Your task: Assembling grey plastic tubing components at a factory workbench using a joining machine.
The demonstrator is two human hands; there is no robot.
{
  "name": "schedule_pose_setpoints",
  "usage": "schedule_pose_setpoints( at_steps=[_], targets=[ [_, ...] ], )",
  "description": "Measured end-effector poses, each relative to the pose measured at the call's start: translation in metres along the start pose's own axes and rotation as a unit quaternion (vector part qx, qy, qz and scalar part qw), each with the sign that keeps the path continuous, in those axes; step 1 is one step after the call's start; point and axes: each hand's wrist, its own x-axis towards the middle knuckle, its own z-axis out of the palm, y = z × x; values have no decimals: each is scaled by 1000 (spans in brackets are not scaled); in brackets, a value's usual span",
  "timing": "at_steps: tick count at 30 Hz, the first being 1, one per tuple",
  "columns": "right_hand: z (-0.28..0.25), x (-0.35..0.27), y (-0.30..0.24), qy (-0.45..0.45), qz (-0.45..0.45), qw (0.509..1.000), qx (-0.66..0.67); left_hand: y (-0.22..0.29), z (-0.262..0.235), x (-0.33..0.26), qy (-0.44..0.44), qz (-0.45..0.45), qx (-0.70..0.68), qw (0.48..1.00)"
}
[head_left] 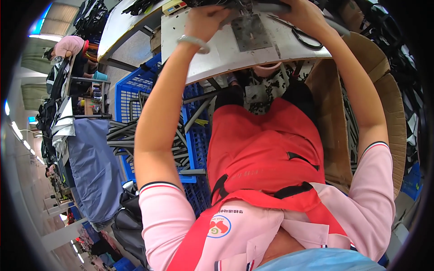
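Both my arms reach up the picture to a white sewing table (212,58). My left hand (205,20), with a pale bracelet (194,41) on its wrist, is curled on dark strap material at the table's far edge. Resting further right, my right hand (304,16) grips a grey strap (270,7) that runs between the two hands. A square metal plate (250,31) lies in the tabletop just below the strap. Black-handled scissors (306,38) lie on the table beside my right wrist. The hands hide the spot where the strap is worked.
A blue plastic crate (129,88) with several grey straps stands left of my knees. A tall cardboard box (391,108) of dark strips stands at my right. I wear a red apron (262,149). Another person (68,45) sits at a far bench, upper left.
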Motion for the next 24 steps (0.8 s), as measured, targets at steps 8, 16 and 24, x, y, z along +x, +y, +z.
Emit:
schedule_pose_setpoints(
  at_steps=[8,16,24],
  targets=[
    [69,-110,-119,97,-449,879,131,54,32,-50,-215,105,139,961],
    [68,-90,-99,1,-327,943,66,48,24,-67,-249,-57,-108,961],
    [-2,-78,4,-155,-129,968,147,36,-3,-88,-329,-191,-160,911]
  ],
)
